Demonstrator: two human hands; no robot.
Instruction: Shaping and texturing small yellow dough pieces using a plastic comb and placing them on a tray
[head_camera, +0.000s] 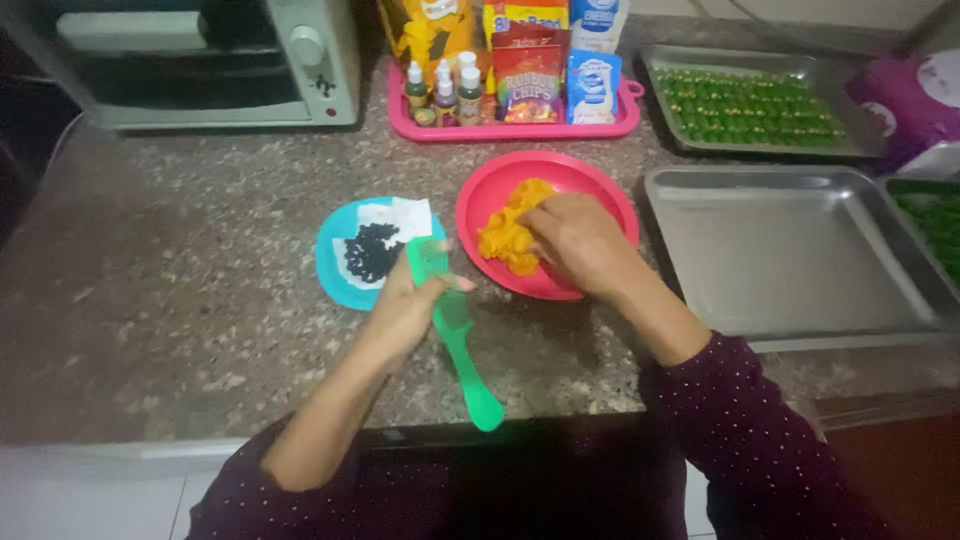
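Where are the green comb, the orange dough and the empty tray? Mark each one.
green comb (458, 330): head view, on the handle just below the left hand.
orange dough (503, 238): head view, on the lump's left side in the pink bowl.
empty tray (790, 250): head view, on its bare floor.

The left hand (405, 305) grips a green comb (452, 325) while the right hand (580, 240) digs into orange dough (505, 235).
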